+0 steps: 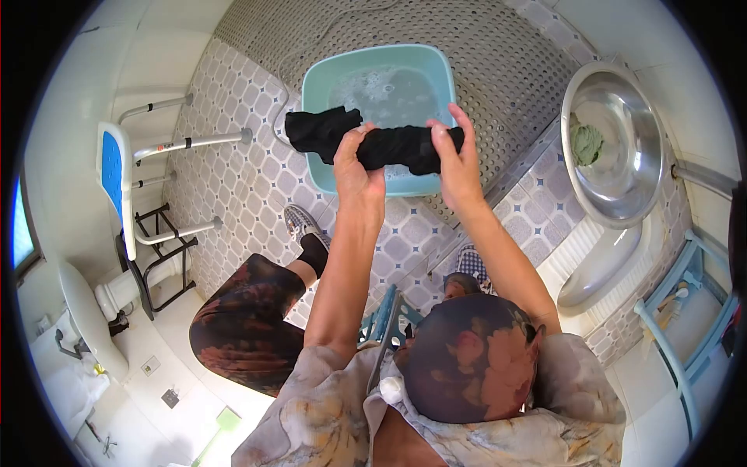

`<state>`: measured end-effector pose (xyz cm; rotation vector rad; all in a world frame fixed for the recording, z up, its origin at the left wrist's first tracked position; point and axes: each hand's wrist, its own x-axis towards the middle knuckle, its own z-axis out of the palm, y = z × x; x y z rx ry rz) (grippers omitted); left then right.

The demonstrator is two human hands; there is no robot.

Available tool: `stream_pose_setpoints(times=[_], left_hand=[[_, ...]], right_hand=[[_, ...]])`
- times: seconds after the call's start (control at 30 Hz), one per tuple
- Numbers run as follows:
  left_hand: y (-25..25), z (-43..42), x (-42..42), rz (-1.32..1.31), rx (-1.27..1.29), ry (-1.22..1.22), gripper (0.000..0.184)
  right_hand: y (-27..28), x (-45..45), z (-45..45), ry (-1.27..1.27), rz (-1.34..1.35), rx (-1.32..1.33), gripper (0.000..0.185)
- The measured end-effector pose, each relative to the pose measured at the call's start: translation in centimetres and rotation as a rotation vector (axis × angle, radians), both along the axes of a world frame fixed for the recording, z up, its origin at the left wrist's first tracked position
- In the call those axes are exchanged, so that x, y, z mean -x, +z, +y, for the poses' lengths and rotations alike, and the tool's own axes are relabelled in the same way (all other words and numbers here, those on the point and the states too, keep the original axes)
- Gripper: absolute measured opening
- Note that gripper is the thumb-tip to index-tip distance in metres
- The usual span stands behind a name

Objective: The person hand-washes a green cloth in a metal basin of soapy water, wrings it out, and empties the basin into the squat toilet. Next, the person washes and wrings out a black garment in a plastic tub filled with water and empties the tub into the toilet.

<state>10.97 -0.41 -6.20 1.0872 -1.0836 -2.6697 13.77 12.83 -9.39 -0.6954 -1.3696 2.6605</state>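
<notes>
A long black cloth point(401, 149), sock-like in shape, stretches between my two hands above the near part of a light-green basin point(310, 93). My left hand point(359, 165) grips it near the middle, thumb on top, and its loose end hangs out to the left. At the right end, my right hand point(457, 156) pinches the cloth between thumb and fingers, with some fingertips raised. Below, the basin holds cloudy water point(389, 89) with suds. The fingers' undersides are hidden by the cloth.
A steel bowl point(615, 187) with a greenish cloth point(585, 143) stands at right, beside a squat toilet point(603, 265). Blue racks point(665, 342) lean lower right. A white-legged shower chair point(117, 179) stands left. A grey perforated mat point(506, 86) lies under the basin.
</notes>
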Motion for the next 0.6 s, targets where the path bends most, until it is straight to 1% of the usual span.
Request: stream_pose_setpoints(times=[0.1, 0.13, 0.23, 0.27, 0.3, 0.33, 0.4, 0.43, 0.5, 0.6], left_hand=[[3.5, 2.2, -0.3, 0.247, 0.242, -0.150, 0.020], [3.6, 2.3, -0.4, 0.357, 0.318, -0.207, 0.029], [3.8, 1.4, -1.1, 0.494, 0.659, -0.455, 0.036], [2.9, 0.9, -1.4, 0.561, 0.859, -0.504, 0.047], [3.5, 0.2, -1.1, 0.721, 1.091, -0.617, 0.050], [4.3, -0.3, -0.7, 0.902, 1.308, -0.682, 0.053], [6.0, 0.8, -0.6, 1.064, 1.044, -0.710, 0.057], [7.3, 0.7, -0.2, 1.139, 1.150, -0.817, 0.053], [6.6, 0.8, 0.6, 1.358, 1.086, -0.847, 0.048], [5.6, 1.2, 1.1, 1.424, 1.204, -1.005, 0.045]], right_hand=[[1.3, 1.5, 1.5, 0.190, -0.244, 0.466, 0.032], [0.9, 2.0, 1.5, 0.234, -0.287, 0.460, 0.028], [0.7, 3.3, 1.8, 0.412, -0.276, 0.524, 0.025], [0.8, 3.9, 1.9, 0.456, -0.276, 0.498, 0.023], [1.8, 4.6, 2.2, 0.536, -0.262, 0.411, 0.023], [3.0, 5.2, 2.6, 0.619, -0.253, 0.322, 0.023], [3.4, 6.6, 2.6, 0.815, -0.203, 0.187, 0.023], [3.5, 7.4, 2.6, 0.902, -0.176, 0.106, 0.023], [4.1, 8.8, 2.6, 1.075, -0.117, -0.059, 0.023], [3.4, 10.1, 1.7, 1.217, -0.026, -0.355, 0.023]])
